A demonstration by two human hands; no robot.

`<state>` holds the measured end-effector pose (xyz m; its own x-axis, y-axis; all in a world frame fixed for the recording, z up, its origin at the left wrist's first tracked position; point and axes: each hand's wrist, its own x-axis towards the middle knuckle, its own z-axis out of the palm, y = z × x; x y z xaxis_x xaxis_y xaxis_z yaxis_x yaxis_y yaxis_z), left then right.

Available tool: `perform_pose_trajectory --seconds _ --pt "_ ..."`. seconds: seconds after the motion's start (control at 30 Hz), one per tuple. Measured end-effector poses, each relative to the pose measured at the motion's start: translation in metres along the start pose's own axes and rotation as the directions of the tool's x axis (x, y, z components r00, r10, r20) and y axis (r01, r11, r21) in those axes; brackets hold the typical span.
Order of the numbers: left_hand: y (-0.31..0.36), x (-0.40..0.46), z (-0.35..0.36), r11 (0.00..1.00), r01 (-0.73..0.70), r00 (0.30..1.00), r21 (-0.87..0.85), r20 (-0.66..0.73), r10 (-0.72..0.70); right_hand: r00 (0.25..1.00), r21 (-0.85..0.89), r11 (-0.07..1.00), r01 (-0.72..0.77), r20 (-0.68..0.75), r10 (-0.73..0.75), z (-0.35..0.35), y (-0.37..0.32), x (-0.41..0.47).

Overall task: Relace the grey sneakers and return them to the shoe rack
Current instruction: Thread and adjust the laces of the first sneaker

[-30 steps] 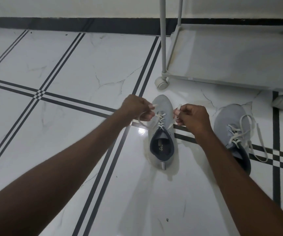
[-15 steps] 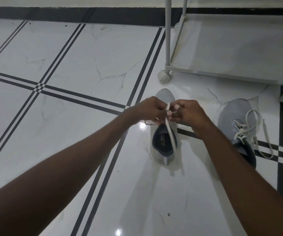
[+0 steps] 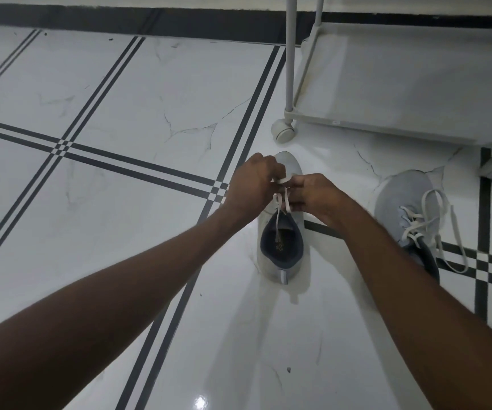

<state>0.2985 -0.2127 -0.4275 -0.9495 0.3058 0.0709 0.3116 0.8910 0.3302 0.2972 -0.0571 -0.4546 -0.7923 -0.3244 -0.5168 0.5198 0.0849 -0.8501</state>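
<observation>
Left hand (image 3: 253,184) and right hand (image 3: 315,195) both pinch the lace (image 3: 282,199) over the sneaker (image 3: 281,250) on the floor (image 3: 150,93). Uneven tension could slip the loop; knot undone.

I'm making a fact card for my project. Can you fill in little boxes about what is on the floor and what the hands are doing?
place: white tiled floor with dark stripes
shoe being worked on: grey sneaker, toe pointing away from the person
left hand: pinching the white lace over the sneaker
right hand: pinching the same lace, close beside the left hand
other shoe: second grey sneaker to the right, untouched, its laces loose on the floor
shoe rack: on wheels, bottom shelf holds no shoes
</observation>
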Motion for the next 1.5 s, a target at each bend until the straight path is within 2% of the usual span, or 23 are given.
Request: perform_pose_trajectory --seconds 0.13,0.2,0.27,0.33,0.4,0.53,0.6,0.67,0.7,0.77,0.83,0.87,0.9,0.97,1.0,1.03,1.07,1.13,1.2,1.33,1.43,1.5 --pt "-0.001 -0.001 0.003 0.974 0.139 0.988 -0.179 -0.034 -0.147 1.0 0.04 0.999 0.008 0.02 -0.009 0.001 0.0 -0.001" --pt "0.002 -0.003 0.005 0.967 0.159 0.984 -0.197 -0.05 -0.172 1.0 0.077 0.997 0.001 0.025 -0.003 0.0 0.0 -0.004" --pt "0.004 -0.003 0.004 0.951 0.18 0.981 -0.252 -0.03 -0.193 1.0 0.038 0.999 0.002 -0.031 -0.001 0.002 0.001 -0.006" --pt "0.005 0.0 -0.002 0.905 0.226 0.972 -0.36 0.02 -0.235 0.989 -0.076 0.997 0.008 -0.147 -0.019 0.005 0.004 -0.007" --pt "0.004 0.002 -0.008 0.844 0.287 0.956 -0.454 0.079 -0.282 0.951 -0.225 0.974 0.037 -0.292 -0.104 0.007 0.006 -0.006" --pt "-0.009 -0.007 -0.01 0.711 0.417 0.904 -0.567 0.18 -0.387 0.793 -0.509 0.861 0.006 -0.522 -0.314 -0.014 0.007 -0.017" --pt "-0.023 -0.015 -0.008 0.643 0.488 0.861 -0.59 0.208 -0.463 0.697 -0.577 0.813 -0.081 -0.615 -0.368 -0.032 0.01 -0.026" --pt "-0.039 -0.022 -0.008 0.565 0.586 0.79 -0.581 0.252 -0.559 0.608 -0.579 0.792 -0.196 -0.705 -0.365 -0.052 0.014 -0.033" --pt "-0.046 -0.026 -0.009 0.511 0.646 0.739 -0.566 0.296 -0.605 0.6 -0.579 0.773 -0.259 -0.724 -0.341 -0.06 0.017 -0.034" --pt "-0.055 -0.033 -0.01 0.378 0.762 0.626 -0.526 0.447 -0.639 0.659 -0.605 0.696 -0.387 -0.71 -0.25 -0.069 0.018 -0.033" --pt "-0.056 -0.036 -0.006 0.324 0.831 0.543 -0.451 0.534 -0.648 0.717 -0.615 0.645 -0.455 -0.682 -0.144 -0.064 0.018 -0.031" --pt "-0.056 -0.037 -0.001 0.364 0.84 0.537 -0.401 0.529 -0.657 0.745 -0.621 0.632 -0.464 -0.659 -0.1 -0.057 0.017 -0.032" --pt "-0.054 -0.038 0.005 0.46 0.823 0.568 -0.334 0.493 -0.658 0.767 -0.637 0.623 -0.454 -0.635 -0.091 -0.05 0.018 -0.033" --pt "-0.047 -0.039 0.011 0.719 0.668 0.736 -0.191 0.314 -0.6 0.807 -0.683 0.619 -0.387 -0.576 -0.131 -0.035 0.018 -0.034" --pt "-0.04 -0.038 0.011 0.816 0.549 0.831 -0.179 0.223 -0.51 0.823 -0.703 0.631 -0.328 -0.54 -0.175 -0.028 0.018 -0.036" --pt "-0.032 -0.037 0.012 0.883 0.429 0.9 -0.191 0.168 -0.401 0.836 -0.709 0.657 -0.256 -0.504 -0.218 -0.021 0.018 -0.037" --pt "-0.025 -0.035 0.014 0.925 0.327 0.941 -0.195 0.153 -0.301 0.848 -0.702 0.69 -0.177 -0.464 -0.255 -0.014 0.018 -0.038" --pt "-0.013 -0.033 0.02 0.949 0.248 0.957 -0.194 0.199 -0.21 0.883 -0.685 0.728 -0.041 -0.366 -0.295 -0.002 0.019 -0.038" --pt "-0.01 -0.032 0.025 0.946 0.269 0.949 -0.179 0.216 -0.229 0.904 -0.679 0.734 0.014 -0.305 -0.3 0.006 0.025 -0.036" --pt "-0.013 -0.029 0.025 0.912 0.356 0.924 -0.204 0.226 -0.31 0.887 -0.665 0.746 0.016 -0.335 -0.319 0.012 0.035 -0.033" --pt "-0.013 -0.028 0.026 0.91 0.354 0.925 -0.218 0.227 -0.305 0.861 -0.629 0.776 0.048 -0.368 -0.351 0.015 0.037 -0.03" --pt "-0.014 -0.029 0.027 0.907 0.351 0.924 -0.234 0.243 -0.295 0.867 -0.651 0.757 0.057 -0.344 -0.361 0.017 0.037 -0.028"
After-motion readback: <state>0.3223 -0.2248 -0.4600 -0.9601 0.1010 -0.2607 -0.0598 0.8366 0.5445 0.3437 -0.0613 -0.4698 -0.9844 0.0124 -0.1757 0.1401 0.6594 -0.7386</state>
